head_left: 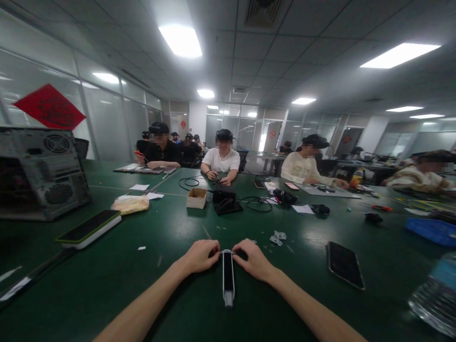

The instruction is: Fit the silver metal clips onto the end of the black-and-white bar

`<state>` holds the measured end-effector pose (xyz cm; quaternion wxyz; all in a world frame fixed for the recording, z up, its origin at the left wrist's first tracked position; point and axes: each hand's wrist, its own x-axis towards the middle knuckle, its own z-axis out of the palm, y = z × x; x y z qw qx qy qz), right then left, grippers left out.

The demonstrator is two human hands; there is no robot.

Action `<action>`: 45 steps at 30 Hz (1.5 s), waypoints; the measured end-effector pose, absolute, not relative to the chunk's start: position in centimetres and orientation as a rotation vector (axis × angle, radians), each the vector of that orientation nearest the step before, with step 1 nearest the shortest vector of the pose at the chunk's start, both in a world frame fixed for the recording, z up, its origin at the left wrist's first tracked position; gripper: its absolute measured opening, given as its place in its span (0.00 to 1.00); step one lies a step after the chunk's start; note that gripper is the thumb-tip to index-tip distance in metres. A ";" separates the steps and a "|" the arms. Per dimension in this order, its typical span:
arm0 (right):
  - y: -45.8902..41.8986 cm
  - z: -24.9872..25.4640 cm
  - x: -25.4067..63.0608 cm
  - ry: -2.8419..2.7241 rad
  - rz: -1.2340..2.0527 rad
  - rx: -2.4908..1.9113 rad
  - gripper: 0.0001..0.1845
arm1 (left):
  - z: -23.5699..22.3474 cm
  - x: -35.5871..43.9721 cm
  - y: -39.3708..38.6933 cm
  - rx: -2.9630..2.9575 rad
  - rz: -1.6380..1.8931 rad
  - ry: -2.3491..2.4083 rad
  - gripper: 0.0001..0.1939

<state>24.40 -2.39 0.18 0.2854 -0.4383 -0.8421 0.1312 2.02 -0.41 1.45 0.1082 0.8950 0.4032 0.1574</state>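
Left hand [204,255] and right hand [252,258] reach forward, fingers curled inward, at either side of the device's [228,278] far end. It lies between them on the tabletop [99,275], lengthwise; whether either narrow grip pinches it, I cannot tell.

Workshop in office-type room: ceiling lights [181,41], glass partitions [107,128], long green worktable [171,242], computer case [66,166] left, people [221,161] seated far side.

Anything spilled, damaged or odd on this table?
No spill or damage shows, but the grey metal computer case at left has an oddly open side, exposing its interior. Small silvery metal pieces lie scattered beyond the right hand.
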 end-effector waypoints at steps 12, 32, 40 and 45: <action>-2.4 0.2 24.4 -2.264 0.328 -1.190 0.09 | 1.2 1.9 -0.2 2.623 0.441 1.202 0.08; -2.6 0.4 24.5 -2.269 0.349 -1.216 0.07 | 1.4 2.0 -0.4 2.641 0.464 1.193 0.07; -2.6 0.5 24.6 -2.297 0.327 -1.203 0.06 | 1.1 2.0 -0.1 2.663 0.474 1.199 0.06; -2.5 0.0 24.7 -2.298 0.315 -1.166 0.07 | 1.2 1.9 -0.2 2.646 0.457 1.198 0.07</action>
